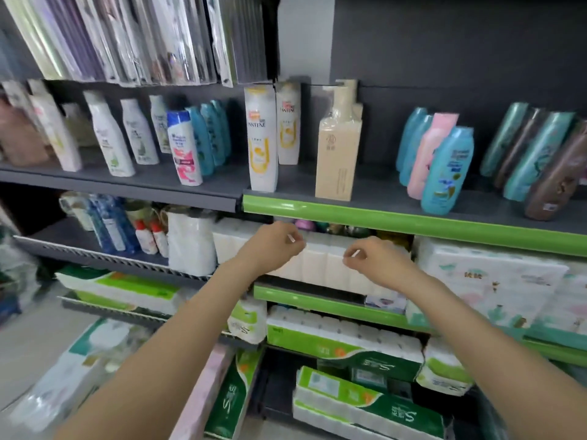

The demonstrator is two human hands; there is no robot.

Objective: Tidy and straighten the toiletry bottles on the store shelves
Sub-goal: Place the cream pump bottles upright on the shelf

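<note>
Toiletry bottles stand on a grey shelf (pixel 397 188) with a green front strip (pixel 381 219). Two white and yellow Pantene bottles (pixel 262 138) stand upright at the middle, a beige wrapped pump bottle (pixel 338 147) beside them. Light blue and pink bottles (pixel 444 169) lean to the right of it, teal and brown ones (pixel 540 160) farther right. On the left shelf are white bottles (pixel 109 134) and a blue and white bottle (pixel 184 147), tilted. My left hand (pixel 276 246) and right hand (pixel 371 262) hover below the green strip, fingers loosely curled, holding nothing.
White tissue packs (pixel 320 262) fill the shelf behind my hands. Printed paper roll packs (pixel 495 281) sit at the right, green-labelled packs (pixel 346 344) below. Hanging clear packets (pixel 143 36) are above the left shelf. Blue bottles (pixel 111 223) stand on the lower left shelf.
</note>
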